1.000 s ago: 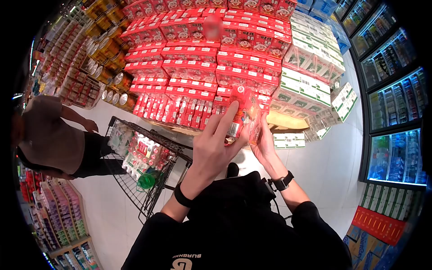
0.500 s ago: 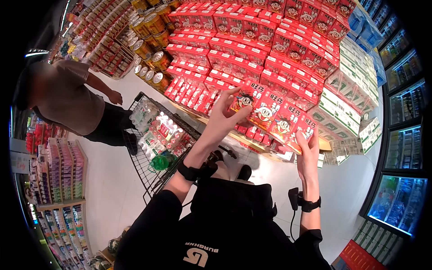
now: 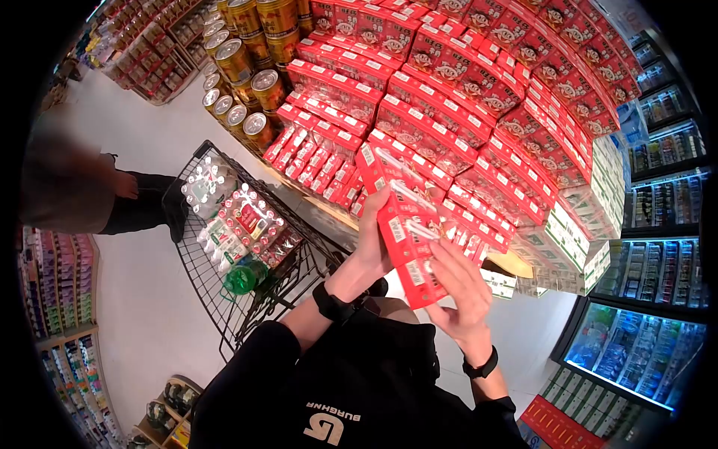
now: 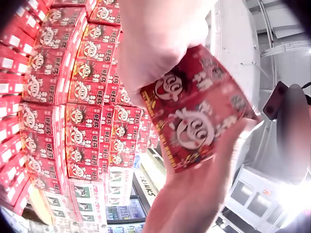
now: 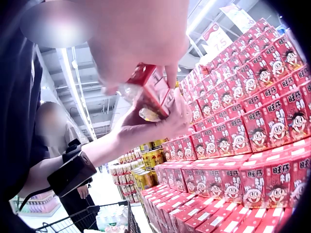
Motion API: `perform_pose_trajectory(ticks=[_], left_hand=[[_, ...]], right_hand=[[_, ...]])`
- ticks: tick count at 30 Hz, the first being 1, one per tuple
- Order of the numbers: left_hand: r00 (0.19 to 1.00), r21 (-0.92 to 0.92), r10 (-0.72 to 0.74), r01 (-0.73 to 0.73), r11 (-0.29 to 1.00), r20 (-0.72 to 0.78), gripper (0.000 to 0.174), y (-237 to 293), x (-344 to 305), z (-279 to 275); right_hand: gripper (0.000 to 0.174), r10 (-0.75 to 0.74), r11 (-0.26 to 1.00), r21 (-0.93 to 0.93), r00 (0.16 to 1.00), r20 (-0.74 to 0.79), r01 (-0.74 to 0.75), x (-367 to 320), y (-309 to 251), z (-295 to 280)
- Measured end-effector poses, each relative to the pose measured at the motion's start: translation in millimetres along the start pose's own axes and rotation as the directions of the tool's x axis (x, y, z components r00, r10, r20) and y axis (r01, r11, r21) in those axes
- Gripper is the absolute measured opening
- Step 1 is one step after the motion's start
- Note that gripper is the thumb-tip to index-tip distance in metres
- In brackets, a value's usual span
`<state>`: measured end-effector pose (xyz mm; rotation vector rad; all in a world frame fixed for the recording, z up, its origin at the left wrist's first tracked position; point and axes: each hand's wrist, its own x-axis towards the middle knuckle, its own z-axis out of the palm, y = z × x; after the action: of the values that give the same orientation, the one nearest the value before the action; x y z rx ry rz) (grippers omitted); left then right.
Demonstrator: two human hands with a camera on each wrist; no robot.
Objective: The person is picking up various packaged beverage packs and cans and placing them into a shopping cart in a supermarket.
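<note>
Both hands (image 3: pixel 419 254) grip the red pack (image 3: pixel 400 224) beside the stacked display (image 3: pixel 449 97).

The carton pack (image 3: pixel 404 224) has flipped, straw side up.

A wire cart (image 3: pixel 215 305) of bottled drinks stands beside stacked red cartons (image 3: pixel 449 97), gold cans (image 3: pixel 258 30) and lit coolers (image 3: pixel 636 352).
</note>
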<state>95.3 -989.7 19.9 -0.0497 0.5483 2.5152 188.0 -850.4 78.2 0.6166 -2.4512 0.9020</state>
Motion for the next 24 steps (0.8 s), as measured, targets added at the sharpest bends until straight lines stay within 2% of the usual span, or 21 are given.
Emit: perform_pose_trajectory(ticks=[1, 2, 3, 4, 6, 8, 9, 11, 12, 13, 14, 15, 16, 17, 18, 19, 21, 22, 23, 24], left_hand=[[0.994, -0.180, 0.029, -0.010, 0.984, 0.101, 0.090, 1.1, 4.4, -9.2], [0.974, -0.287, -0.050, 0.114, 0.951, 0.222, 0.092, 5.2, 6.0, -19.3], [0.928, -0.364, -0.105, 0.242, 0.899, 0.357, 0.093, 15.6, 7.5, -22.5], [0.946, -0.370, -0.148, 0.253, 0.894, 0.289, 0.082, 23.9, 2.5, -18.0], [0.931, -0.465, -0.129, 0.286, 0.838, 0.341, 0.081, 27.2, 5.2, -17.6], [0.959, -0.442, -0.159, 0.250, 0.862, 0.234, 0.086, 24.9, -0.8, -15.9], [0.982, -0.367, -0.150, 0.181, 0.912, 0.114, 0.092, 25.7, -0.5, -11.4], [0.954, -0.239, -0.045, 0.120, 0.964, 0.298, 0.086, 23.1, 10.8, -21.8], [0.997, -0.114, 0.052, -0.045, 0.992, 0.062, 0.079, 20.6, 9.6, -9.7], [0.970, 0.035, 0.179, -0.175, 0.984, -0.167, 0.072, 15.4, 4.6, 7.1], [0.941, 0.272, 0.227, -0.156, 0.950, -0.250, 0.073, 11.8, -0.8, 23.9], [0.841, 0.366, 0.433, -0.311, 0.877, -0.324, 0.095, 1.7, -4.1, 55.6], [0.822, 0.494, 0.529, -0.377, 0.783, -0.211, 0.103, -6.8, -2.4, 53.8], [0.798, 0.601, 0.596, -0.436, 0.670, -0.085, 0.113, -12.8, -1.7, 56.3], [0.800, 0.576, 0.591, -0.438, 0.690, -0.099, 0.113, -15.7, -3.3, 62.2], [0.756, 0.673, 0.647, -0.429, 0.602, -0.097, 0.097, -17.9, -2.7, 69.0], [0.771, 0.631, 0.634, -0.467, 0.619, -0.051, 0.079, -22.0, 7.3, 60.4], [0.791, 0.676, 0.611, -0.433, 0.597, -0.034, 0.059, -23.0, 6.5, 60.6], [0.810, 0.643, 0.585, -0.426, 0.636, -0.042, 0.051, -23.2, 7.3, 63.5], [0.835, 0.624, 0.547, -0.402, 0.670, -0.050, 0.051, -24.2, 8.4, 60.9]], right_hand=[[0.052, -0.026, 1.000, -0.001, 0.995, 0.097, 0.026, 9.1, -9.0, -0.2], [0.063, -0.008, 1.000, 0.028, 0.984, 0.180, 0.003, 14.8, -15.1, -3.0], [0.061, -0.018, 0.997, 0.073, 0.977, 0.212, 0.002, 18.6, -15.9, -4.3], [0.060, -0.045, 0.995, 0.100, 0.975, 0.219, 0.024, 23.5, -13.9, -3.4], [0.059, -0.086, 0.990, 0.132, 0.968, 0.235, 0.056, 34.7, -9.7, -1.0], [0.060, -0.121, 0.984, 0.158, 0.958, 0.259, 0.082, 44.9, -10.6, 2.5], [0.061, -0.113, 0.989, 0.128, 0.952, 0.284, 0.079, 46.1, -12.3, 2.5], [0.063, -0.099, 0.994, 0.067, 0.943, 0.319, 0.081, 41.4, -17.6, 1.5], [0.069, -0.029, 0.998, 0.059, 0.947, 0.319, 0.011, 32.0, -12.4, 2.8], [0.066, 0.025, 0.995, 0.091, 0.981, 0.194, -0.044, 21.6, -3.3, 6.7], [0.064, 0.202, 0.952, 0.215, 0.975, 0.095, -0.218, 5.5, 9.0, 11.1], [0.063, 0.386, 0.864, 0.342, 0.922, 0.021, -0.369, -4.6, 19.8, 10.2], [0.059, 0.558, 0.698, 0.492, 0.826, 0.082, -0.520, -8.7, 31.0, 4.4], [0.056, 0.701, 0.479, 0.610, 0.693, 0.167, -0.631, -8.9, 41.2, -2.4], [0.055, 0.686, 0.441, 0.675, 0.707, 0.171, -0.592, -11.2, 55.2, -7.0], [0.055, 0.671, 0.402, 0.736, 0.722, 0.168, -0.545, -13.3, 68.7, -9.4], [0.056, 0.722, 0.089, 0.887, 0.642, 0.257, -0.454, -14.1, 80.6, -15.5], [0.053, 0.736, 0.056, 0.887, 0.619, 0.273, -0.459, -15.0, 81.4, -21.7], [0.050, 0.752, 0.027, 0.889, 0.595, 0.284, -0.458, -16.0, 80.2, -27.3], [0.056, 0.727, 0.104, 0.908, 0.654, 0.208, -0.405, -14.6, 79.6, -31.5]])
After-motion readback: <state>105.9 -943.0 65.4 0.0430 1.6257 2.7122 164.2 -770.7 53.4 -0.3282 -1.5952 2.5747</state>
